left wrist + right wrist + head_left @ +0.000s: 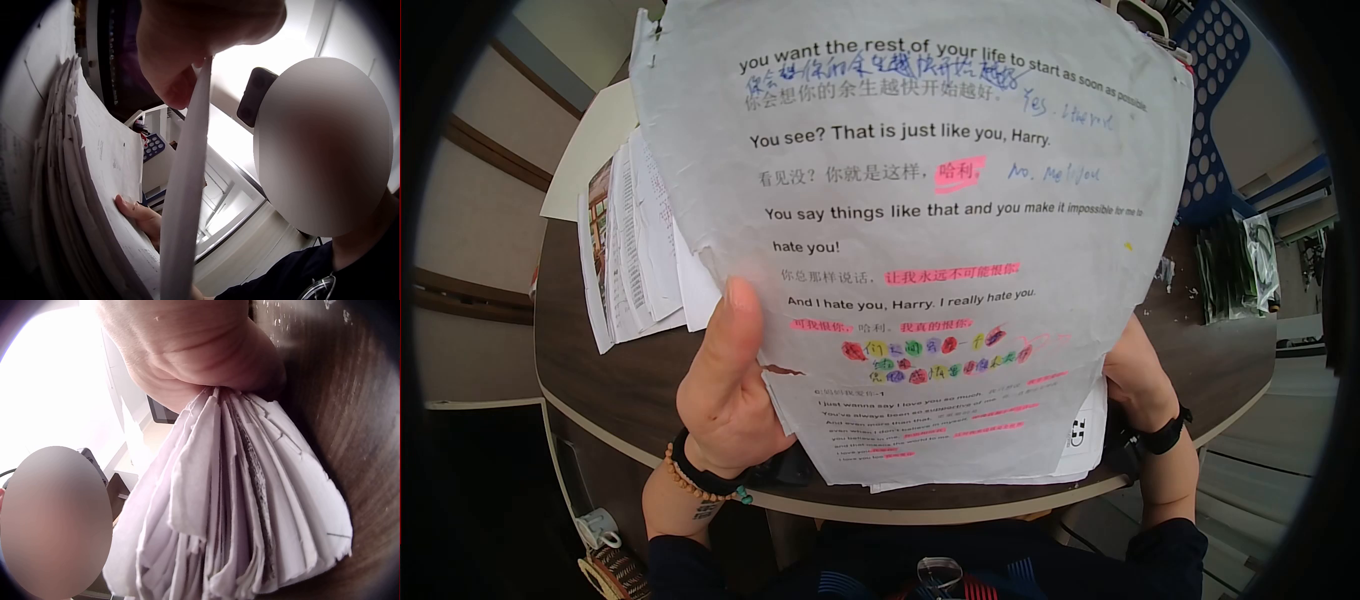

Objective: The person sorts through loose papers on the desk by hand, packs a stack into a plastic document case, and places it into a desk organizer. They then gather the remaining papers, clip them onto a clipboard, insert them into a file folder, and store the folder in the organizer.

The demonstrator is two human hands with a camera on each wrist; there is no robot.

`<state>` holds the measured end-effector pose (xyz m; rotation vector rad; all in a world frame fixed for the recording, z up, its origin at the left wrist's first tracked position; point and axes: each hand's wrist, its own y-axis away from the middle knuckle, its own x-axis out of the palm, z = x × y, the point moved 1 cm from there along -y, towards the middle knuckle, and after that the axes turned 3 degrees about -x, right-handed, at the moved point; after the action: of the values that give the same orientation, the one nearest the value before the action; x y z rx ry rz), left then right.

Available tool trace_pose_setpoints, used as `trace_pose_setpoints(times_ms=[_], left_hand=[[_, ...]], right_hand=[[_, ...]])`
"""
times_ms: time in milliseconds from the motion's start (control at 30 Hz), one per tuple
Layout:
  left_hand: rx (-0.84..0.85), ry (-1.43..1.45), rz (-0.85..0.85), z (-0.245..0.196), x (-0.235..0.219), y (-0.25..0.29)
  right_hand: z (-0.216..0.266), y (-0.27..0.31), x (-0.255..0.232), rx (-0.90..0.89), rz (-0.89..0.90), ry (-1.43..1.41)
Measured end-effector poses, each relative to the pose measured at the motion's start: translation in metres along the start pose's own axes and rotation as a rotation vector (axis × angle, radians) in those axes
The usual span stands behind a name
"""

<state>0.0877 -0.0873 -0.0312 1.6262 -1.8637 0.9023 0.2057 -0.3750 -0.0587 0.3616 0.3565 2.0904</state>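
Note:
A large printed sheet with English and Chinese lines, pink highlighting and blue handwriting is raised in front of me in the head view. My left hand pinches its left edge, thumb on the printed face. In the left wrist view that sheet stands edge-on beneath the left hand, apart from a thick stack of papers. My right hand is mostly hidden behind the sheet. The right wrist view shows the right hand gripping the worn, fanned bundle of papers by one side.
More papers lie on the left of the dark brown table. A blue perforated basket stands at the back right, with plastic-wrapped packets near it. A white cup is low at the left, below the table edge.

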Motion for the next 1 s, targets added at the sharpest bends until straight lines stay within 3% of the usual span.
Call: trace_pose_setpoints(times_ms=[267,367,433,533,733,1000], left_hand=[[-0.026,0.067,-0.026,-0.002,0.000,0.003],[-0.045,0.034,-0.077,-0.003,0.002,0.004],[-0.049,-0.147,-0.136,-0.004,0.002,0.004],[-0.107,-0.022,-0.121,-0.007,0.003,0.005],[-0.155,-0.108,-0.223,-0.011,0.009,0.006],[-0.118,-0.092,-0.192,-0.009,0.009,0.005]], right_hand=[[0.001,0.000,0.001,-0.022,-0.014,0.005],[0.001,0.001,0.001,-0.015,-0.022,-0.010],[0.001,0.001,0.001,-0.011,-0.030,-0.015],[0.001,0.001,0.002,-0.012,-0.024,0.000],[0.001,0.000,0.001,-0.011,-0.003,0.014],[0.002,0.001,0.002,-0.023,-0.008,0.008]])
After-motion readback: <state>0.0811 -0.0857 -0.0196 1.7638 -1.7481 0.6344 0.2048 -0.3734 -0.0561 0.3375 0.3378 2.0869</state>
